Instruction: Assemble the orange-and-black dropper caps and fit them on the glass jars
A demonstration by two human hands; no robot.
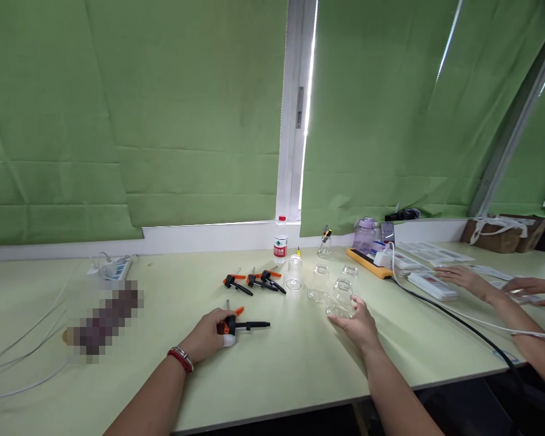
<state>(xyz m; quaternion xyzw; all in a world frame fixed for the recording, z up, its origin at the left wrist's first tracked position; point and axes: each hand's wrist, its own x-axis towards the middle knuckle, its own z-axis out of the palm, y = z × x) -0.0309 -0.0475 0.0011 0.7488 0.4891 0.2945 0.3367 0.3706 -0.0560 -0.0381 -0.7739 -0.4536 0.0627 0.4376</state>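
My left hand is closed on a black and orange clamp at the table's front middle, its dark handle pointing right. A white wrap covers one of that hand's fingertips. Behind it, three similar clamps lie side by side. My right hand grips the lower part of a clear drinking glass, which stands upside down, its rim near the table. More upturned glasses stand just behind: one at the left, one in the middle and one at the right.
Behind the glasses are a water bottle, a glass with pens and a purple bottle. An orange power strip and black cable run along the right. Another person's hands are beside card stacks. A blurred object lies left.
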